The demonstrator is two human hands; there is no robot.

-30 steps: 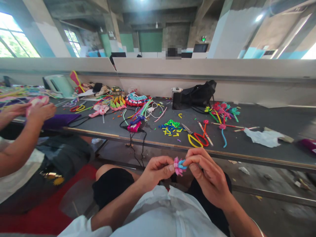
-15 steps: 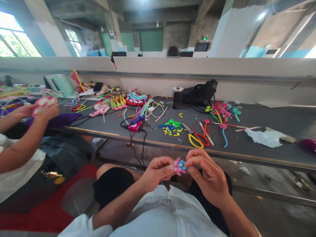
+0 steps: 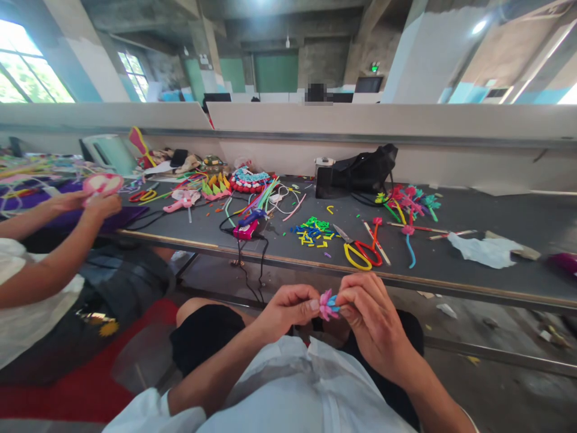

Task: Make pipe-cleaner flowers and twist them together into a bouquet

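Observation:
Over my lap, a small craft flower (image 3: 325, 305) with pink outer petals and blue inner ones is between my hands. My left hand (image 3: 291, 310) pinches its pink side between thumb and fingers. The fingertips of my right hand (image 3: 372, 319) close on the blue petals (image 3: 332, 303) from the other side. Beyond them, on the table edge, lie scissors (image 3: 358, 252) with one yellow and one red handle. A heap of short green, blue and yellow pieces (image 3: 313, 231) is to the left of the scissors.
On the dark table (image 3: 451, 276) are a glue gun (image 3: 252, 218), finished fuzzy flowers (image 3: 408, 201), a black bag (image 3: 365, 171) and a white crumpled sheet (image 3: 484, 249). At left, a co-worker's hands (image 3: 101, 204) hold a pink and white round piece (image 3: 103, 183).
My right fingers have closed further over the blue petals, covering more of them. My left hand keeps its hold. The co-worker's hands have moved right with the round piece.

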